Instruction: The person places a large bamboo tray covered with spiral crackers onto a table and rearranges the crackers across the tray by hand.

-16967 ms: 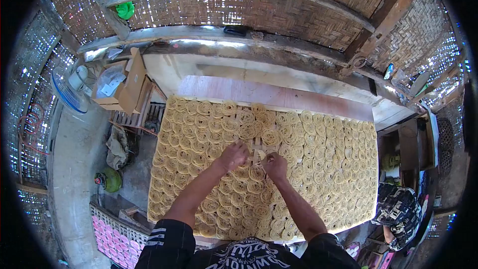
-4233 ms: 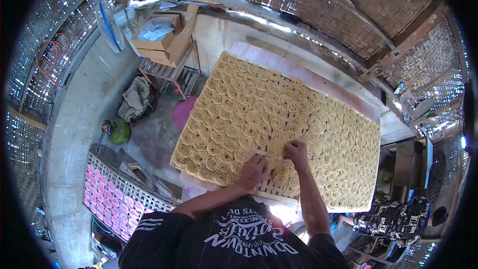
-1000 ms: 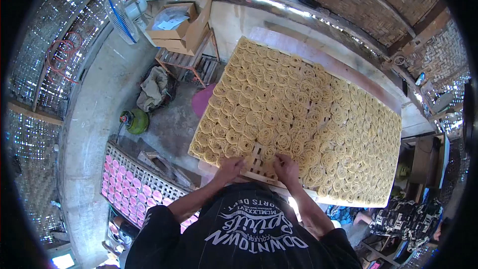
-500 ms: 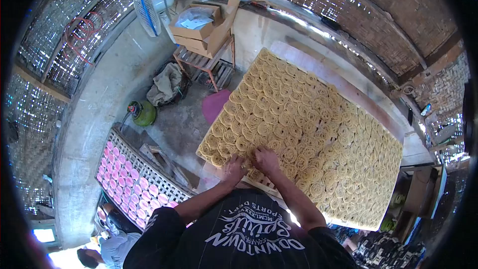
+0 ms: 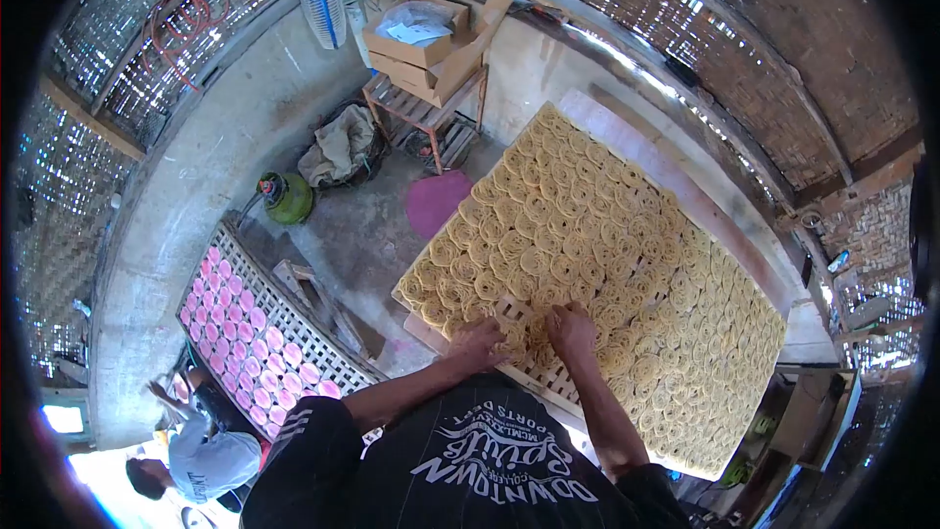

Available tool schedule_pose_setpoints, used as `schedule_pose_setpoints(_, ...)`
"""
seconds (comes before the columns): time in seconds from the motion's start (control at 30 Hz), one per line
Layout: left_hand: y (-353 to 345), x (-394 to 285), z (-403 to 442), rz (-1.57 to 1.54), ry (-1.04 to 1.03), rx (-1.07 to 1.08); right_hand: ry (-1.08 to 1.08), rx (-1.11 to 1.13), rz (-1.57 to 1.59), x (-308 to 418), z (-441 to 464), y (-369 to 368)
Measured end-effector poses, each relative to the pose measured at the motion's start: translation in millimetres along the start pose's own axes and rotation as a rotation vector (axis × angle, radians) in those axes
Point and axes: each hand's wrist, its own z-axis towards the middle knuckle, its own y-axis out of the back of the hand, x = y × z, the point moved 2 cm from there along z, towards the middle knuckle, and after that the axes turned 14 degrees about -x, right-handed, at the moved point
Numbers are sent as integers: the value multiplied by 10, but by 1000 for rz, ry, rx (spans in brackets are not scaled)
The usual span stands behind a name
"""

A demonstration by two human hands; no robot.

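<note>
Head view: big slatted tray (image 5: 510,310) in front of the person, loaded with coiled noodle nests (image 5: 534,260) in tight rows. Bare slats show near its front edge, between and around the hands. Left hand (image 5: 477,344) at that edge, on the nests; fingers bent, grip hidden, can't tell if closed on one. Right hand (image 5: 571,330) just beside it, fingers curled down at a nest; can't tell if pinching.

Other containers: lattice tray (image 5: 323,333) at lower left holds pink discs (image 5: 253,366), part of its lattice bare. Open cardboard box (image 5: 411,73) on a slatted stand (image 5: 406,108) holds clear plastic and white paper (image 5: 416,34). Cloth sack (image 5: 340,145) sits in a dark basket on the floor.

Counts: 2 hands, 2 loaded trays, 1 sack, 1 green gas cylinder (image 5: 287,201), 1 fan (image 5: 321,0), 1 purple sheet (image 5: 436,203) on the floor, 1 co-worker (image 5: 211,460) at lower left. Nests: well over a hundred, overlapping, no exact number. Discs: dozens, too small for exact.
</note>
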Motion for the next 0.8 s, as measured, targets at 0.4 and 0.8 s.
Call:
schedule_pose_setpoints(0.4, 190, 257, 149, 340, 384, -303, 926, 91, 26, 669, 490, -959)
schedule_pose_setpoints(0.8, 343, -42, 266, 4, 479, -422, 626, 122, 257, 575, 754, -302)
